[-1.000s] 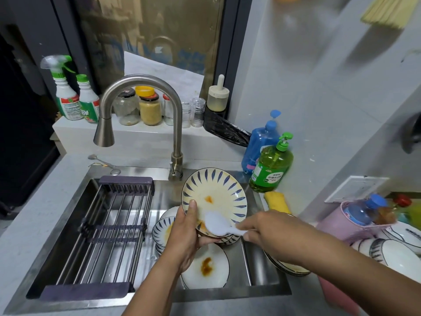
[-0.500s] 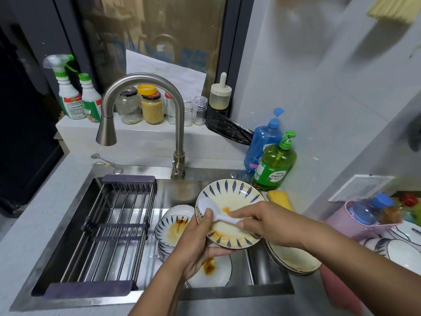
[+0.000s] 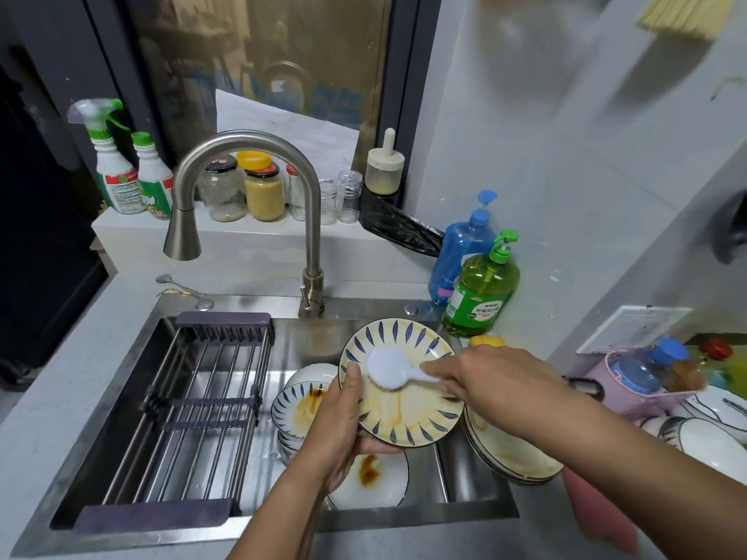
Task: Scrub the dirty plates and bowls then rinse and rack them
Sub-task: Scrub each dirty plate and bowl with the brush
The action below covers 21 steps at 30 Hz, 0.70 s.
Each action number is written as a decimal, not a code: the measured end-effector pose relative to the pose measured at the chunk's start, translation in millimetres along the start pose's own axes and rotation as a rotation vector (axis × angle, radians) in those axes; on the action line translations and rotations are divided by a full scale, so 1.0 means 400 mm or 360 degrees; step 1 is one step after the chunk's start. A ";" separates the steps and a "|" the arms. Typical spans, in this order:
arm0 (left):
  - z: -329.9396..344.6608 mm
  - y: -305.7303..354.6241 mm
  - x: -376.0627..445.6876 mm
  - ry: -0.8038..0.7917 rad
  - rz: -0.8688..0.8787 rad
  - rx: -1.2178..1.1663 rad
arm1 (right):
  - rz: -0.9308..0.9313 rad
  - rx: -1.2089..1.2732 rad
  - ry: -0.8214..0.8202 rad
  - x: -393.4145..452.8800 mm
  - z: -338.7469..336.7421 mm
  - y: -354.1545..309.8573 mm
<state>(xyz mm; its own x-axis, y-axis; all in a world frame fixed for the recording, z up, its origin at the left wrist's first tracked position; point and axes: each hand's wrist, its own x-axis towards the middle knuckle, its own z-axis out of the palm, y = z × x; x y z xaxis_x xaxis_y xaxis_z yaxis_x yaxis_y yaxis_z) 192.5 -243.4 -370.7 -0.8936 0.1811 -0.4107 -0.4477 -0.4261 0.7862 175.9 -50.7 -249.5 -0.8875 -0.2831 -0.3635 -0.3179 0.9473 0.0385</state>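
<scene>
- A second ago my white brush [image 3: 387, 370] was low on the plate [image 3: 408, 402], near its 6 o'clock edge; now its head sits up at about 10 o'clock on the face, so the stroke has swept up across the dirty middle.
- The orange blobs have turned into thin streaks running down the glaze. I judge the sauce is loosening, but this plate needs more passes before it is rinsed.
- My left hand [image 3: 341, 428] grips the plate at its 8 o'clock rim, thumb laid over the front and fingers curled behind, holding it tilted above the sink [image 3: 477, 515].
- My right hand [image 3: 491, 383] pinches the brush's short handle, coming in from 3 o'clock.
- The plate is round, glazed cream ceramic with blue leaf strokes around the rim; wet, it should be slippery.
- The brush head looks soft and foamy, though it is too blurred to be sure.
- Below, a stained bowl [image 3: 301, 410] at 9 o'clock and a smeared white plate [image 3: 374, 476] at 6 o'clock wait; the wire rack [image 3: 202, 402] stands bare.
</scene>
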 end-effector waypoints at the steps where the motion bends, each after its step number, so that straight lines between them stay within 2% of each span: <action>1: -0.001 0.001 -0.002 0.0015 -0.0001 -0.0009 | 0.0022 -0.0008 0.0019 0.004 -0.001 0.006; 5: -0.010 0.007 0.005 0.0139 0.0021 -0.0133 | 0.0081 0.0068 -0.0114 -0.013 -0.007 0.040; 8: -0.015 0.010 0.013 0.0219 0.0038 -0.0065 | -0.0034 0.0127 -0.0238 -0.035 -0.006 0.007; 13: 0.019 -0.014 0.001 0.0076 -0.0043 0.0024 | -0.0085 0.0025 0.0033 0.019 0.008 -0.043; 15: 0.027 -0.015 -0.005 0.0055 -0.0022 0.0017 | 0.0052 -0.0058 0.0119 0.038 -0.001 -0.029; 17: 0.022 -0.002 -0.002 0.0137 0.0032 0.0000 | 0.0230 -0.0134 0.0143 0.038 -0.007 0.008; 19: 0.017 0.015 0.003 0.0246 0.0123 0.0045 | 0.0310 -0.0142 0.0035 0.018 0.003 0.034; 21: 0.020 0.027 0.010 0.0307 0.0222 0.0168 | 0.0249 0.0006 -0.0129 -0.007 0.031 0.028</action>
<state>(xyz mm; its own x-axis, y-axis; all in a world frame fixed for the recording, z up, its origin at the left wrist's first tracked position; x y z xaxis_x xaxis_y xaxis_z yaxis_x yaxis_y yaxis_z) 183.7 -240.3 -360.0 -0.9287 -0.0498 -0.3675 -0.3305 -0.3383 0.8811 179.1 -37.3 -259.6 -0.8964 -0.1191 -0.4269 -0.1764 0.9795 0.0969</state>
